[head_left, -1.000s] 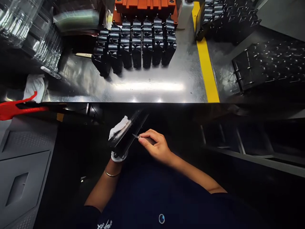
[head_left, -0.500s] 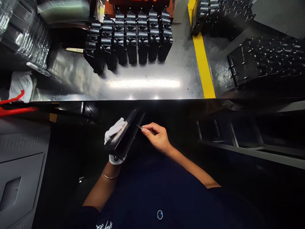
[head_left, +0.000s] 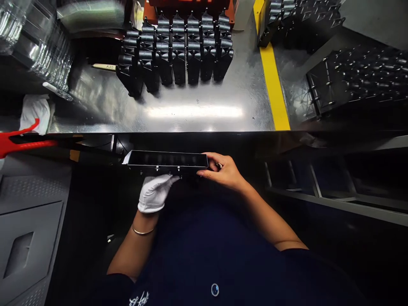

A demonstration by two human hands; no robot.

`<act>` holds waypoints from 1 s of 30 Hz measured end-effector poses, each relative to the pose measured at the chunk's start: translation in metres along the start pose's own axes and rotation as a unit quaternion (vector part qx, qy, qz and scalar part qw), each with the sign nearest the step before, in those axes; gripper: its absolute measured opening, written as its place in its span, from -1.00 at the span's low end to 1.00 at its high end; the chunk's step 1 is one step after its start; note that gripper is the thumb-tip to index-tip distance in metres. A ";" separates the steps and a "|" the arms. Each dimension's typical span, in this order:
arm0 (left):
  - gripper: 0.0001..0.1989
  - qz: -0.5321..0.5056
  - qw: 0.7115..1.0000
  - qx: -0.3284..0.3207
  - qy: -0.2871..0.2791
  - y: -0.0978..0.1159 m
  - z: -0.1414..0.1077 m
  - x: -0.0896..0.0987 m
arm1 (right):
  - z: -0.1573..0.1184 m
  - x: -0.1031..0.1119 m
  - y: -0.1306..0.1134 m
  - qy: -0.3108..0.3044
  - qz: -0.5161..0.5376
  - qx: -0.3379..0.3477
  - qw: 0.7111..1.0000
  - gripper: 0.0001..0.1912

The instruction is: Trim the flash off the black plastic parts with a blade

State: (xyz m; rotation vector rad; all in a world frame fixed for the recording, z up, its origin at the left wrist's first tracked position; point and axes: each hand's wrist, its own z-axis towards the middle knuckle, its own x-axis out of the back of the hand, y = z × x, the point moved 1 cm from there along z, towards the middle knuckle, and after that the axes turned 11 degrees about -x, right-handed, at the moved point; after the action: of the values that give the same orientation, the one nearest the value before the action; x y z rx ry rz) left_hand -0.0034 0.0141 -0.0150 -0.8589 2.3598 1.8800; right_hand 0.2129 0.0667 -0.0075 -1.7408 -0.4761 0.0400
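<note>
A long black plastic part (head_left: 167, 159) is held level, just off the bench's front edge. It has a smooth, glossy long face, and small pegs stick out along its near side. My left hand (head_left: 154, 193), in a white glove, grips it from the near side below its middle; some of the fingers are hidden behind the part. My bare right hand (head_left: 225, 170) pinches the right end between thumb and fingers. A small dark glinting tool (head_left: 219, 165) is tucked within the right hand, mostly covered by the fingers.
Several similar black parts (head_left: 193, 63) stand in a row on the metal bench (head_left: 197, 121). Yellow tape (head_left: 276, 93) crosses it, with more black parts (head_left: 366, 76) at right. Clear-wrapped pieces (head_left: 54, 55), a white cloth (head_left: 35, 112) and red-handled pliers or cutters (head_left: 19, 144) lie left.
The black part has turned from a steep slant to level, showing its long face. My right hand has moved from holding a small pointed tool beside it to gripping its right end.
</note>
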 end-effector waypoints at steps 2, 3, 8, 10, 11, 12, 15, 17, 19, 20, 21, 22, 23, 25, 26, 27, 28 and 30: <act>-0.73 -0.062 0.998 0.003 -0.008 0.003 0.004 -0.009 | 0.003 -0.008 -0.008 0.013 -0.035 0.044 0.998 -0.60; -0.74 -0.093 0.996 0.008 -0.004 0.005 0.006 -0.014 | 0.005 -0.015 -0.011 0.017 -0.052 0.068 0.996 -0.62; -0.87 -0.175 0.978 0.022 0.114 0.010 0.015 -0.037 | 0.007 -0.047 -0.021 0.052 -0.147 0.087 0.984 -0.57; -0.81 -0.173 0.970 -0.044 0.164 0.011 0.017 -0.041 | 0.003 -0.049 -0.023 0.069 -0.153 0.028 0.985 -0.53; -0.76 -0.166 0.964 -0.091 0.188 0.012 0.017 -0.042 | 0.001 -0.049 -0.024 0.066 -0.145 -0.003 0.987 -0.56; -0.70 -0.155 0.955 -0.138 0.211 0.013 0.018 -0.043 | -0.002 -0.050 -0.023 0.058 -0.129 -0.025 0.990 -0.60; -0.57 -0.108 0.928 -0.256 0.248 0.012 0.018 -0.044 | -0.011 -0.058 -0.019 0.027 -0.034 -0.030 0.999 -0.71; -0.53 -0.073 0.916 -0.303 0.253 0.009 0.019 -0.045 | -0.014 -0.069 -0.014 0.020 0.042 -0.016 0.999 -0.76; -0.54 -0.030 0.907 -0.332 0.257 0.006 0.019 -0.044 | -0.015 -0.080 -0.009 0.029 0.095 -0.014 0.995 -0.78; -0.55 -0.009 0.905 -0.339 0.258 0.005 0.019 -0.043 | -0.014 -0.084 -0.006 0.038 0.109 -0.014 0.993 -0.78; -0.55 0.008 0.904 -0.343 0.256 0.004 0.019 -0.042 | -0.014 -0.088 -0.005 0.047 0.114 -0.015 0.992 -0.78; -0.55 0.018 0.904 -0.344 0.252 0.003 0.019 -0.041 | -0.013 -0.090 -0.003 0.056 0.115 -0.017 0.992 -0.78; -0.54 0.021 0.907 -0.340 0.248 0.003 0.018 -0.040 | -0.012 -0.091 -0.002 0.063 0.112 -0.018 0.992 -0.78; -0.51 0.009 0.914 -0.323 0.245 0.004 0.015 -0.039 | -0.012 -0.091 0.000 0.077 0.103 -0.017 0.992 -0.77; -0.49 -0.003 0.919 -0.309 0.245 0.005 0.014 -0.039 | -0.012 -0.090 0.000 0.082 0.099 -0.015 0.992 -0.76; -0.47 -0.015 0.923 -0.296 0.247 0.006 0.012 -0.039 | -0.013 -0.089 0.000 0.085 0.095 -0.012 0.992 -0.76; -0.42 -0.028 0.926 -0.284 0.249 0.007 0.010 -0.039 | -0.014 -0.088 0.001 0.088 0.092 -0.009 0.992 -0.75; -0.35 -0.046 0.927 -0.275 0.250 0.010 0.009 -0.040 | -0.016 -0.087 0.002 0.088 0.084 -0.014 0.992 -0.73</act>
State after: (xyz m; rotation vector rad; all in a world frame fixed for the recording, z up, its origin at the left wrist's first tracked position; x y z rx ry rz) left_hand 0.0238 0.0399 0.0048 -1.6305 1.9335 2.5799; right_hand 0.1385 0.0228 -0.0256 -1.7907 -0.2013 -0.0008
